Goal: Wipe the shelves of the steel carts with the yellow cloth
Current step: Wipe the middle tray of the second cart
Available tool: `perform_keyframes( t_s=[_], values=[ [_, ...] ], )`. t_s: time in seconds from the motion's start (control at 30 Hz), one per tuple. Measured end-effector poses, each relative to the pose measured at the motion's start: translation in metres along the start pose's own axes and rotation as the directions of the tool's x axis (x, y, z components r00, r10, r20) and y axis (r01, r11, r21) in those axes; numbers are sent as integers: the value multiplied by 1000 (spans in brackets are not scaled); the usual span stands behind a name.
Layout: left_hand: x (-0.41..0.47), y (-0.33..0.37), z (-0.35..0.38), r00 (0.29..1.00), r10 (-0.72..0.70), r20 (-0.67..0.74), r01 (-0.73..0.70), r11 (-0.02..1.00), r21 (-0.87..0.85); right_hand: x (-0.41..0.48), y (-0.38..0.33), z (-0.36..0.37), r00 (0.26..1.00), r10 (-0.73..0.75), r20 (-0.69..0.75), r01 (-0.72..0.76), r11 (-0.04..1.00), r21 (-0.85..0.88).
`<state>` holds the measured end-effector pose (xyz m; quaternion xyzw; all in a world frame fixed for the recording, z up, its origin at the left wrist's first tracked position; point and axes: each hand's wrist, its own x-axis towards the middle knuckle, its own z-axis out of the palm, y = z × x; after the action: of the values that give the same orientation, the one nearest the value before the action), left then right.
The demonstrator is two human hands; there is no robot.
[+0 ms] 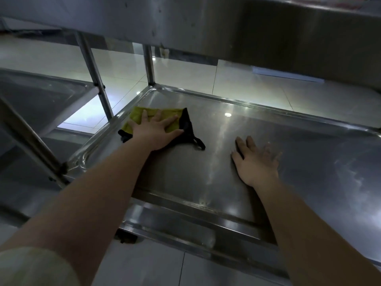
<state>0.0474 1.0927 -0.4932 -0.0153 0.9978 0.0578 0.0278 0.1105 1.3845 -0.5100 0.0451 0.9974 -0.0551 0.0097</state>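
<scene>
Here we reach both bare forearms over the near rim of the steel cart's lower shelf. Our right hand lies flat on the bare steel at about four o'clock, fingers straight and spread, holding nothing. Further out, at ten o'clock and well apart from it, our left hand presses flat on the yellow cloth, fingers splayed. The cloth, black-edged with a small loop, sits by the shelf's far left corner. At nine o'clock stands a second cart. Beyond lies pale tiled floor, and an upper shelf overhangs at twelve.
</scene>
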Motion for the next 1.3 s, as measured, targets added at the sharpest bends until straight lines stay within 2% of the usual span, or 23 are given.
perform_keyframes(
  t_s=[0.1,0.2,0.37,0.47,0.6,0.8,0.87,1.13,1.3],
  values=[
    [9,-12,-5,998,-32,54,32,999,4,1,-3,2,1000,18,5,-18,1000,-2],
    [15,13,-5,997,-31,77,28,999,36,2,-4,3,999,32,17,-32,999,-1],
    [4,129,12,973,217,72,-222,973,65,2,-3,3,999,34,21,-34,999,-16],
    [-6,167,23,958,280,65,-284,957,59,2,1,2,998,62,0,-62,998,20],
    [0,121,16,959,284,22,-284,959,19,0,0,1,1000,8,26,-9,1000,21],
    [-4,-20,-4,1000,-13,0,13,999,35,1,1,2,1000,4,16,-4,1000,21],
    [-16,-46,-7,999,-55,-1,55,998,35,0,-1,1,999,15,30,-15,1000,12],
    [-100,-39,1,998,18,61,-20,999,35,-1,-5,-2,998,42,39,-41,999,-32],
    [-153,-36,6,997,56,44,-59,994,91,-6,-7,-8,998,12,60,-11,1000,-24]
  ],
)
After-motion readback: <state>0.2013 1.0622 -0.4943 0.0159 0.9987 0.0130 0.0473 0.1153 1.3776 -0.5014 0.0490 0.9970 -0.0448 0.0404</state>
